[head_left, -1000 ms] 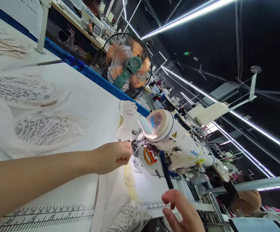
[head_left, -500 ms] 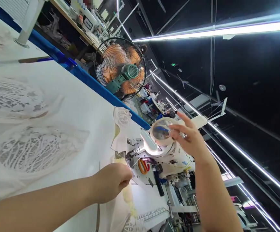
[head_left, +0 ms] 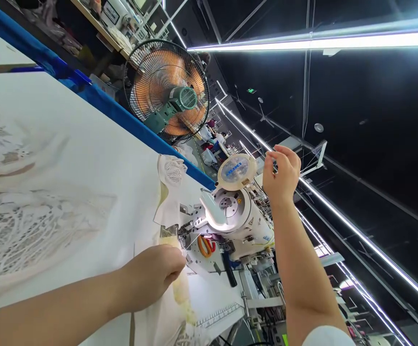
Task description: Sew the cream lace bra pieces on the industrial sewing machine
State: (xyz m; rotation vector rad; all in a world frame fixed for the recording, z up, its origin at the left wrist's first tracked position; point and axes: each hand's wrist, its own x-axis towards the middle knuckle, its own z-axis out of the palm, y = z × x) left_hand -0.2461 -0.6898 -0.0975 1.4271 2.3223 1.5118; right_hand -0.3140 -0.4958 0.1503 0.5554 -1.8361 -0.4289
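Observation:
My left hand (head_left: pixel 151 276) is closed in a fist over the white fabric (head_left: pixel 147 322), beside the needle area of a white sewing machine (head_left: pixel 248 233). A yellowish strip (head_left: pixel 182 293) of the fabric shows past the knuckles; the inside of the fist is hidden. To the right of the machine's round cover (head_left: pixel 236 171), my right hand (head_left: pixel 283 175) is raised, fingers curled towards the thumb. Whatever they pinch, if anything, is too small to tell. The blue-lettered cover stands swung away from the round opening (head_left: pixel 228 204) in the machine head.
Orange-handled scissors (head_left: pixel 205 246) lie by the machine. Lace pieces (head_left: pixel 32 230) spread over the white table (head_left: pixel 97 158) at left. A small lace-patterned piece (head_left: pixel 173 173) lies behind the needle area. Beyond the blue table edge (head_left: pixel 122 122) stands a large fan (head_left: pixel 167 91).
My right hand has left the round cover and moved up and to the right of it. The machine's round opening now shows. My left hand keeps its place on the fabric; the whole view has shifted.

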